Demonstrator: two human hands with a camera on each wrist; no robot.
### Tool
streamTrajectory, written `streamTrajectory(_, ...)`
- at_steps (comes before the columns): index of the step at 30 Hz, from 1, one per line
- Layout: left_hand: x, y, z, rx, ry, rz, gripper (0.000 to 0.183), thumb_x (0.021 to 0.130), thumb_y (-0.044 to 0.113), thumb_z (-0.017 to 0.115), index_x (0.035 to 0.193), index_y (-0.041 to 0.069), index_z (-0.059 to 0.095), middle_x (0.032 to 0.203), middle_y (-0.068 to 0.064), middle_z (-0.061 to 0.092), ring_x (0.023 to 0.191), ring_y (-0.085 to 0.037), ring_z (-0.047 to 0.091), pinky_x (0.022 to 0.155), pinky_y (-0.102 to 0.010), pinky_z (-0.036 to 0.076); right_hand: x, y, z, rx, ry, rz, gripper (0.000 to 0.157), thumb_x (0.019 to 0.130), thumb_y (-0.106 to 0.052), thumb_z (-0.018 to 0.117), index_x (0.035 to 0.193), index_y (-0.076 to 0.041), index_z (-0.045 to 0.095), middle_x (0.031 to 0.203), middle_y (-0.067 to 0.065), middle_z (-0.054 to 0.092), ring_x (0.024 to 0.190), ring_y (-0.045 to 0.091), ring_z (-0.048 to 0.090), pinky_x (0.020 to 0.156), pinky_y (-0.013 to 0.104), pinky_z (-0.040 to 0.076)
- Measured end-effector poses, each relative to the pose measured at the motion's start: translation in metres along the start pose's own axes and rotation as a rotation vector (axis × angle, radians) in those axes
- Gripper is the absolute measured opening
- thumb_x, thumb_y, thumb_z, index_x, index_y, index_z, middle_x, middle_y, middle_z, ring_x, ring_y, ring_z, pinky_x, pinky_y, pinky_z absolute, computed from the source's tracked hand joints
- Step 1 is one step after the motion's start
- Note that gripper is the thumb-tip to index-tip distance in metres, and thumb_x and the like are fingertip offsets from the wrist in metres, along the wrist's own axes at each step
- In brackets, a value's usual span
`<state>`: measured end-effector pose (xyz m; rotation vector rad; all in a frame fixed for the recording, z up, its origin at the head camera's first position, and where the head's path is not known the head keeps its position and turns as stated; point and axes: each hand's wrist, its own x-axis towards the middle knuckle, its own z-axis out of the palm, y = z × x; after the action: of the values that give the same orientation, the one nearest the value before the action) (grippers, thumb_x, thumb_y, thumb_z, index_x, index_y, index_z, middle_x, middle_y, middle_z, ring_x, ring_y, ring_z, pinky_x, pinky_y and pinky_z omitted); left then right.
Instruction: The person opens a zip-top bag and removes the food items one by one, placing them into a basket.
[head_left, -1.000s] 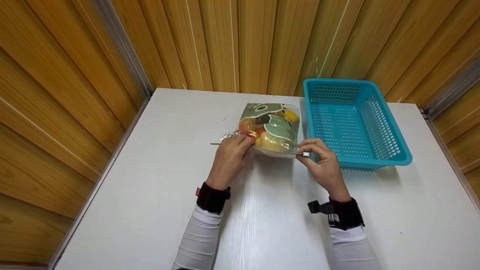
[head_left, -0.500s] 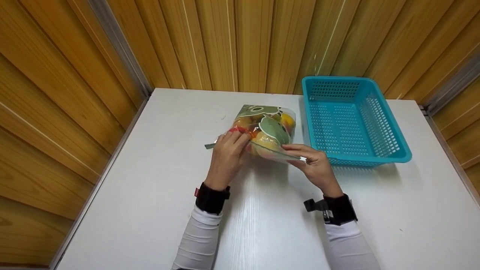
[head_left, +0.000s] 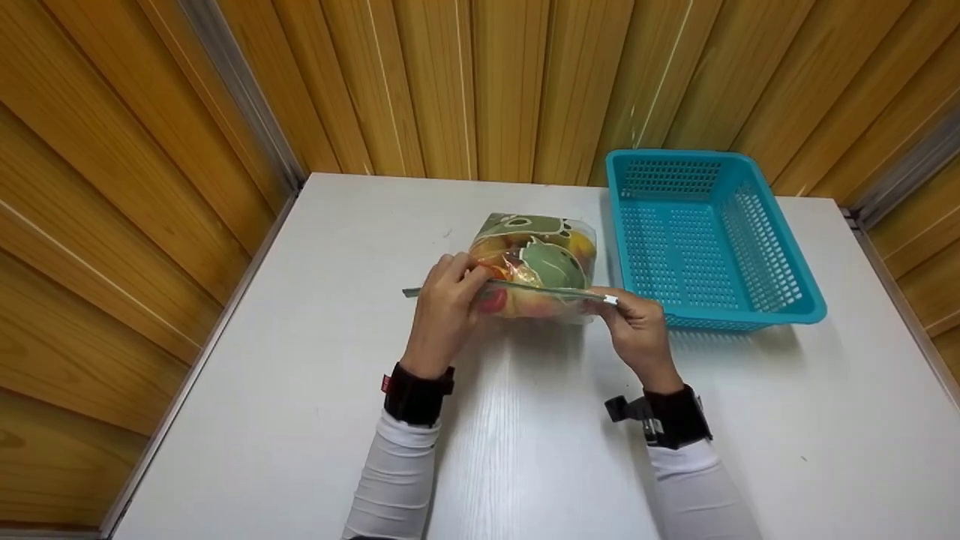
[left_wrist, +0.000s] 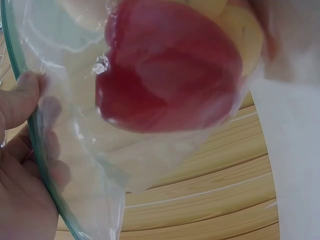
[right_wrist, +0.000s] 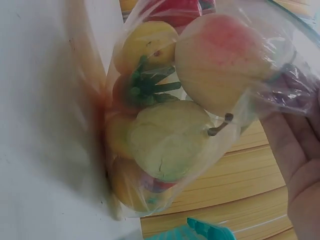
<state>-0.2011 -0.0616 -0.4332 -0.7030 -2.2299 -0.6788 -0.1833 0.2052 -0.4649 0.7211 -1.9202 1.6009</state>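
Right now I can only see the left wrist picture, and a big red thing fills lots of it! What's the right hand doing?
Observer: The right hand is gripping the bag close to its white slider.
Operator: Ooh! Is there anything next to the bag?
Observer: Yes, a blue-green basket stands just to the right of it, on the table.
Operator: And what's in the bag that I can't see?
Observer: Spiky green leaves show through the plastic in the right wrist view. I can't tell for sure what they belong to.
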Motion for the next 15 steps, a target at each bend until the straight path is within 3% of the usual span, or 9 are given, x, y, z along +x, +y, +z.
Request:
streamTrajectory(3,0.001,0.001,-0.001,0.011,0.002,0.01,0.022,0.081,-0.006,0.074,0.097,0.008,0.068,0.097,-0.007,0.061,0.086,-0.026,0.051,0.076,-0.038,0.046,0.001,0.001,-0.001,-0.076,0.021,-0.039,0.014,0.087,0.015,0.067,0.097,0.009,0.074,0.083,0.015,0.074,0.08,0.003,0.068,0.071,0.016,0.052)
streamTrajectory(6,0.001,0.003,-0.001,0.017,0.003,0.015,0.025,0.08,-0.01,0.072,0.098,0.008,0.068,0.096,-0.008,0.061,0.086,-0.026,0.051,0.075,-0.038,0.045,0.002,0.002,-0.003,-0.158,0.022,-0.052,0.006,0.088,0.006,0.072,0.093,0.004,0.073,0.08,0.014,0.07,0.078,0.005,0.064,0.073,0.014,0.05)
streamTrajectory(10,0.001,0.003,-0.001,0.011,0.014,0.015,0.025,0.078,-0.003,0.08,0.097,0.008,0.068,0.096,-0.009,0.061,0.085,-0.027,0.05,0.075,-0.039,0.045,0.002,-0.002,-0.007,-0.213,-0.008,0.023,0.016,0.078,0.007,0.081,0.087,0.002,0.068,0.084,0.011,0.065,0.082,0.006,0.06,0.078,0.013,0.05)
streamTrajectory(15,0.001,0.002,-0.001,0.002,0.022,0.005,0.027,0.077,0.013,0.087,0.096,0.007,0.07,0.099,-0.009,0.062,0.084,-0.027,0.051,0.074,-0.039,0.045,0.002,-0.004,-0.011,-0.116,-0.028,0.068,0.022,0.074,0.022,0.077,0.086,0.007,0.066,0.085,0.015,0.064,0.086,0.004,0.062,0.08,0.016,0.054)
